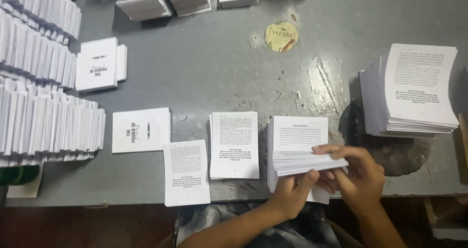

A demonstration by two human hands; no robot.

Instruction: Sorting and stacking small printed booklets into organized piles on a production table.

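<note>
My left hand grips a thin bundle of white printed sheets from below, thumb on its near edge. My right hand pinches the same bundle at its right end, fingers over the top. The bundle is lifted off a stack of printed pages near the table's front edge. Left of it lie a second printed stack, a single printed sheet overhanging the edge, and a white cover sheet.
A tall pile of printed pages stands at the right. Rows of folded white booklets fill the left side. More stacks sit at the back, another cover stack at left, and a round yellow sticker on the grey table.
</note>
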